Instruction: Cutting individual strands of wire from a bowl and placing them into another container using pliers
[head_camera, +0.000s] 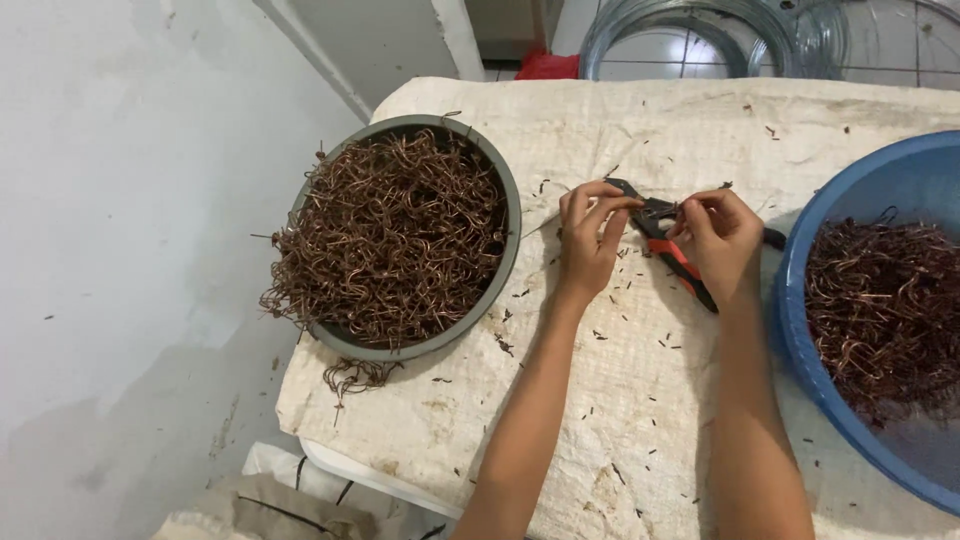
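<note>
Head view: a red-and-black hand tool (672, 250) lies over the cloth-covered counter (620, 420) between both hands. The left hand (590, 235) pinches its dark tip (fingers closed on it); the right hand (722, 240) grips its middle. A grey bowl of copper wire hooks (400, 235) sits left, a blue basin (850, 300) right.

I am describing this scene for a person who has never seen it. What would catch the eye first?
First, the grey round pan at the left, heaped with tangled copper-brown wire pieces. At the right edge, a big blue basin holds a similar brown tangle. Between them, over the off-white woven cloth strewn with small dark bits, the left hand and right hand meet at pliers with red and black handles.
</note>
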